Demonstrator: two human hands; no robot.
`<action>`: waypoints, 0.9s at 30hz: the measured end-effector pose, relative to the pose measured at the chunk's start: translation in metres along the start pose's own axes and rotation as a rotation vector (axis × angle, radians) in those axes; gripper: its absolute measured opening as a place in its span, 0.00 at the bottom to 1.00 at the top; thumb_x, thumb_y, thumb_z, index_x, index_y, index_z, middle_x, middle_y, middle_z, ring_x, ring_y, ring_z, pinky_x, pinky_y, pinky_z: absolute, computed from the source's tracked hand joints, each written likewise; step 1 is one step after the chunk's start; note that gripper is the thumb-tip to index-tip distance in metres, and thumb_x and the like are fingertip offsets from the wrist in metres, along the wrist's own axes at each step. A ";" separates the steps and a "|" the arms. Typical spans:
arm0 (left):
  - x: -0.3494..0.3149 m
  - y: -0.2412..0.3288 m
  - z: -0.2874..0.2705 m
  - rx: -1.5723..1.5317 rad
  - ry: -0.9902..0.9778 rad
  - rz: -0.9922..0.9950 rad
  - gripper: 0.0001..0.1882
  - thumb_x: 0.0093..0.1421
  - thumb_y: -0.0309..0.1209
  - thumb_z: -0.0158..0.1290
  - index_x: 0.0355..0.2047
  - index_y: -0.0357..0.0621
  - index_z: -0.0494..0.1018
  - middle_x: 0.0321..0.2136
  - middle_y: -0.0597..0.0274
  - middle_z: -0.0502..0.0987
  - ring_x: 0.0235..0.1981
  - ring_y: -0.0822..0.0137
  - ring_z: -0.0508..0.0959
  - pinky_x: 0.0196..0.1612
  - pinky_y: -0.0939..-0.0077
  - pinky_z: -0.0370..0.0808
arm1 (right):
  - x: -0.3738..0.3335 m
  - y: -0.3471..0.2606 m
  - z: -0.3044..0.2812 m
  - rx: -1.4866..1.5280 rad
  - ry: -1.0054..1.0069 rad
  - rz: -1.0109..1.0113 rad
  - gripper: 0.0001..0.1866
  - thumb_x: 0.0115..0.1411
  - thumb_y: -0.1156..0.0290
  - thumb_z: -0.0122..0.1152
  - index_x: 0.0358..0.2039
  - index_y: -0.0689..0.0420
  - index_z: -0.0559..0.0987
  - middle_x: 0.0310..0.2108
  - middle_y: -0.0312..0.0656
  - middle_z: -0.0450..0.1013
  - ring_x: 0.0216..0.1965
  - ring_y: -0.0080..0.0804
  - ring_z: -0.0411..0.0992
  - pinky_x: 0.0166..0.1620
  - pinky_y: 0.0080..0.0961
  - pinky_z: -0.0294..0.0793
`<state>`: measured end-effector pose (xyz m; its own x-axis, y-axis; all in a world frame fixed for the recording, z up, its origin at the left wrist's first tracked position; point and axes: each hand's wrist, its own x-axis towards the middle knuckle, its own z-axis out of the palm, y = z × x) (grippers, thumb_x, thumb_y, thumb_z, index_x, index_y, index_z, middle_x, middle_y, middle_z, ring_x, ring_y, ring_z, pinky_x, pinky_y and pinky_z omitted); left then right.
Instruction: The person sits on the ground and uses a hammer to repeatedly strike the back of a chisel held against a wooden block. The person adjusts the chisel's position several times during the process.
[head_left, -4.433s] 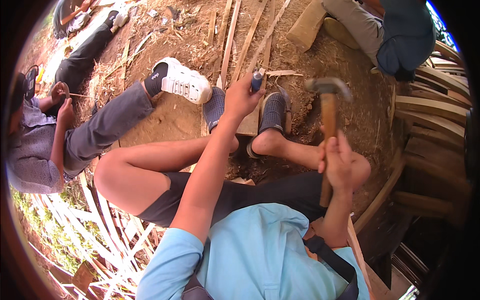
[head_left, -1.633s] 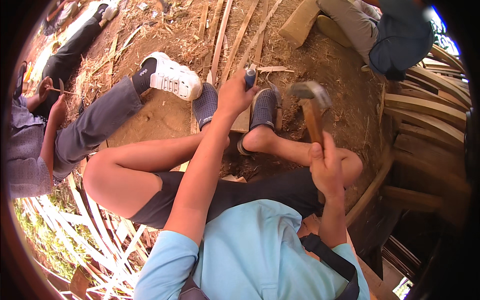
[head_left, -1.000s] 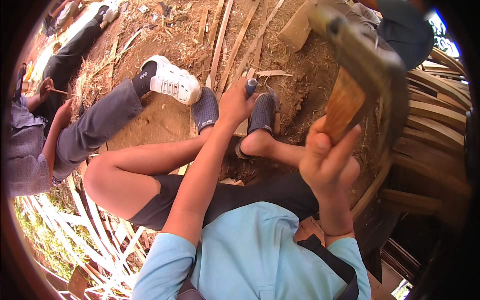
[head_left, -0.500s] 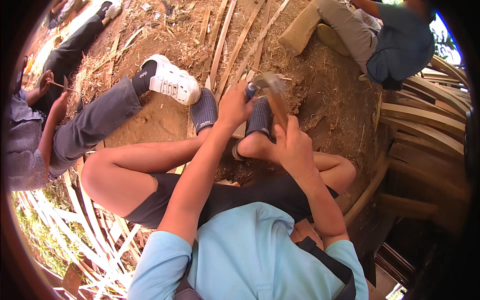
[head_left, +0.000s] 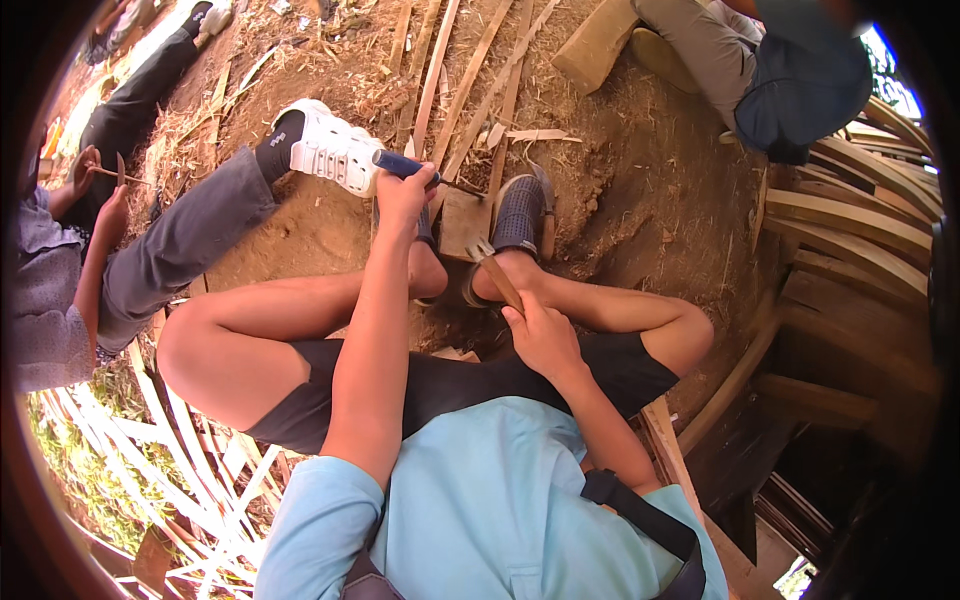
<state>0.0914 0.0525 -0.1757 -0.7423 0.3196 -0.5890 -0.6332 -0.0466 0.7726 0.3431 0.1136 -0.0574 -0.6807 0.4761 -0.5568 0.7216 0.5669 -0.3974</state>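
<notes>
Now the left hand point(head_left: 403, 195) has its fingers wrapped around a blue-handled tool point(head_left: 400, 164), tipped sideways, its thin dark shaft pointing right across the far edge of a wooden block point(head_left: 462, 228); half a second ago the handle's end faced upward between the shoes. Meanwhile the right hand point(head_left: 545, 335), closed around the wooden handle of a hammer point(head_left: 502, 283), is lower than before, the metal head at the block's near edge; I cannot tell whether they touch.

The block sits between both feet, its right edge just beside the dark right shoe point(head_left: 517, 215). Left of the tool, a neighbour's white shoe point(head_left: 335, 150) leaves little room by the handle's end. Wood strips point(head_left: 470, 80) fan out beyond the block's far edge. Open soil point(head_left: 640, 210) stretches right of the right shoe, toward stacked curved slats point(head_left: 850, 215). Pale marking shows on the neighbour's dark sock point(head_left: 278, 150), too small to read.
</notes>
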 end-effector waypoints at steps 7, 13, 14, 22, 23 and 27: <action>-0.010 -0.004 0.001 0.051 -0.016 0.110 0.15 0.54 0.26 0.62 0.40 0.38 0.70 0.35 0.58 0.77 0.32 0.68 0.80 0.32 0.75 0.80 | 0.010 0.003 0.005 -0.003 -0.121 0.126 0.17 0.68 0.55 0.46 0.46 0.56 0.67 0.35 0.62 0.75 0.41 0.65 0.73 0.44 0.56 0.70; -0.009 0.001 -0.001 0.125 -0.026 0.317 0.15 0.54 0.26 0.63 0.38 0.35 0.71 0.35 0.56 0.79 0.31 0.69 0.80 0.32 0.78 0.78 | 0.018 0.018 0.008 0.044 -0.126 0.105 0.17 0.67 0.55 0.46 0.42 0.57 0.67 0.34 0.62 0.75 0.40 0.65 0.73 0.43 0.56 0.70; -0.015 0.024 0.003 0.003 -0.063 0.309 0.16 0.54 0.25 0.62 0.39 0.34 0.70 0.36 0.55 0.79 0.31 0.68 0.80 0.32 0.78 0.78 | 0.018 0.019 0.009 0.058 -0.124 0.108 0.17 0.67 0.55 0.47 0.42 0.57 0.67 0.33 0.62 0.75 0.40 0.65 0.73 0.43 0.56 0.70; -0.015 0.054 -0.012 0.031 -0.184 0.307 0.21 0.53 0.15 0.56 0.45 0.40 0.63 0.44 0.48 0.76 0.42 0.61 0.79 0.45 0.70 0.80 | 0.021 0.020 0.007 0.083 -0.144 0.095 0.17 0.65 0.56 0.50 0.42 0.57 0.66 0.33 0.63 0.75 0.40 0.66 0.73 0.43 0.56 0.70; -0.016 0.047 -0.011 0.016 -0.189 0.269 0.21 0.53 0.15 0.57 0.45 0.40 0.64 0.43 0.48 0.76 0.41 0.62 0.79 0.45 0.71 0.80 | 0.020 0.022 0.007 0.081 -0.138 0.090 0.17 0.65 0.56 0.50 0.42 0.57 0.66 0.33 0.64 0.75 0.40 0.66 0.73 0.43 0.56 0.70; -0.016 0.035 -0.002 0.141 -0.136 0.222 0.17 0.56 0.23 0.62 0.42 0.40 0.68 0.39 0.57 0.78 0.38 0.67 0.80 0.39 0.75 0.81 | 0.020 0.020 0.006 0.090 -0.125 0.091 0.17 0.65 0.56 0.51 0.42 0.58 0.66 0.33 0.64 0.75 0.40 0.66 0.73 0.42 0.57 0.69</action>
<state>0.0803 0.0435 -0.1395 -0.8170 0.4405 -0.3721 -0.4147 -0.0006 0.9099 0.3449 0.1299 -0.0809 -0.5948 0.4324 -0.6777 0.7919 0.4600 -0.4016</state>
